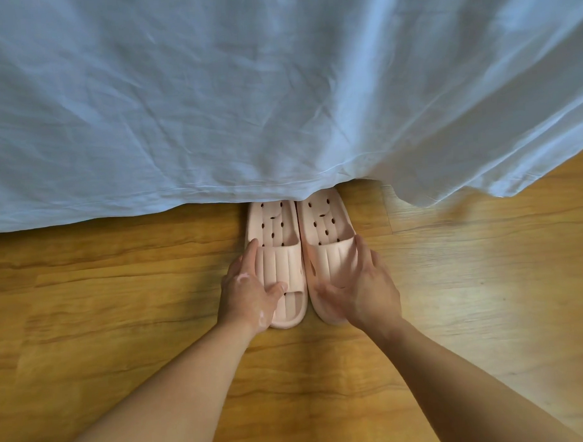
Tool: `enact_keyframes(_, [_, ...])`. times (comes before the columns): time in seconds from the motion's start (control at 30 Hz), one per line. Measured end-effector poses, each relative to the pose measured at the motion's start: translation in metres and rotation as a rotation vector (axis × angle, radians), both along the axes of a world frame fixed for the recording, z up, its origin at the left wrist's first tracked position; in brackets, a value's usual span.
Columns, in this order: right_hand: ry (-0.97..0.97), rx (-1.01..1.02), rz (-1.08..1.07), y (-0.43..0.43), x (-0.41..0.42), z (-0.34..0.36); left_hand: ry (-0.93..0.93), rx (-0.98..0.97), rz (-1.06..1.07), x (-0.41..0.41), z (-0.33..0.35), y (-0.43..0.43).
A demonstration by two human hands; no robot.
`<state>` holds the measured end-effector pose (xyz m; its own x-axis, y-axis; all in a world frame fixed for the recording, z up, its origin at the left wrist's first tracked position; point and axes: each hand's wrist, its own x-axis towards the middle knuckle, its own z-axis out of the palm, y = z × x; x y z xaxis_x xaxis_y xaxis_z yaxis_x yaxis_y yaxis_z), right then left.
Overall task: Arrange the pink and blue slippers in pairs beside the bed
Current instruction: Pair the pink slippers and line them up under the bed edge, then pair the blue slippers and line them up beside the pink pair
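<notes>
Two pink slippers lie side by side on the wooden floor, heels just under the hanging bed sheet (211,107), toes pointing toward me. My left hand (248,289) grips the left pink slipper (277,234) across its ribbed strap, fingers on its outer side and thumb near the toe opening. My right hand (359,284) holds the right pink slipper (330,225) the same way, covering most of its strap and toe. The two slippers touch along their inner edges. No blue slippers are in view.
The pale blue-white sheet drapes over the bed's side down to the floor and fills the upper half of the view. A fold of it (481,165) hangs lower at the right. Wooden floor (103,296) spreads left, right and toward me.
</notes>
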<state>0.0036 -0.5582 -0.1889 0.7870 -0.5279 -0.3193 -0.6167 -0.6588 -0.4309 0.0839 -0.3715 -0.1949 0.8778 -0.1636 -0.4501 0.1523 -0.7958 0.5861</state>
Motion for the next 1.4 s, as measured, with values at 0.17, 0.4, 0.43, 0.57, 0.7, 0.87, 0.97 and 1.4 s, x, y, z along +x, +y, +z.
enact_keyframes(0.17, [-0.019,-0.013,-0.001,-0.002,-0.004,-0.006,-0.006,-0.004,0.02,-0.001,-0.002,0.0])
enact_keyframes(0.4, [-0.011,-0.03,0.014,0.0,-0.005,-0.005,-0.004,-0.012,0.017,0.0,-0.002,0.003])
enact_keyframes(0.43, [-0.006,-0.031,0.014,0.0,-0.007,-0.005,0.0,-0.013,0.018,-0.001,-0.002,0.004])
enact_keyframes(0.57, [0.005,-0.029,0.019,0.003,-0.015,-0.004,0.019,-0.028,0.022,-0.01,-0.002,0.008])
enact_keyframes(0.7, [0.015,-0.028,0.022,0.004,-0.021,-0.004,0.021,-0.022,0.006,-0.018,-0.001,0.011])
enact_keyframes(0.87, [0.092,-0.011,0.033,0.002,-0.019,0.002,0.084,-0.064,-0.076,-0.014,0.007,0.017])
enact_keyframes(0.97, [0.027,-0.148,0.122,0.006,-0.018,0.023,0.146,-0.039,-0.168,-0.004,0.028,0.044])
enact_keyframes(1.4, [0.589,-0.192,1.595,0.273,0.042,0.067,0.251,0.725,-0.081,-0.027,0.09,0.458])
